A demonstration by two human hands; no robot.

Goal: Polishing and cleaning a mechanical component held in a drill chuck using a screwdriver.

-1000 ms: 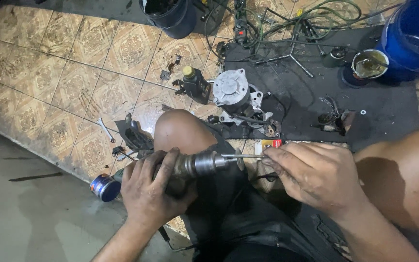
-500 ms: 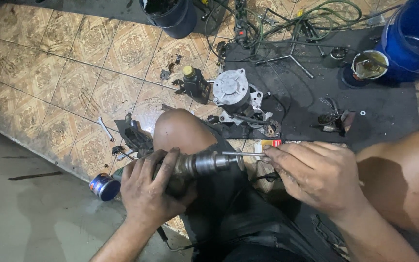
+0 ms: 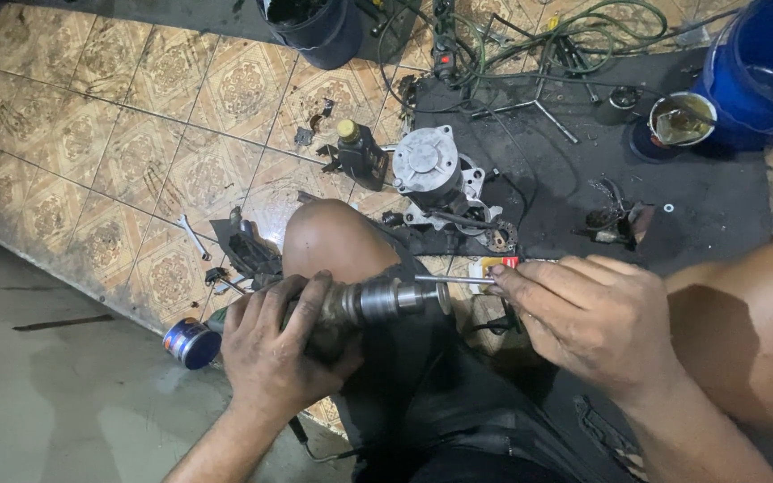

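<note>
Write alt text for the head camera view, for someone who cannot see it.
A seated person's left hand grips a greasy cylindrical metal part over their lap, while the right hand holds a thin metal rod at its end. Tools and a motor housing lie on the tiled floor.

Bare concrete floor (image 3: pixel 64 411) left free; motor housing (image 3: pixel 436 179), oil bottle (image 3: pixel 361 154), small tin (image 3: pixel 191 343) crowd knee (image 3: pixel 328 237) front.

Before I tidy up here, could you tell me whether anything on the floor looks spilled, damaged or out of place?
Nothing looks spilled. Small parts and a wrench lie scattered on the tiles, a small blue tin lies on its side by the left hand, and hoses tangle near the blue bucket.
</note>
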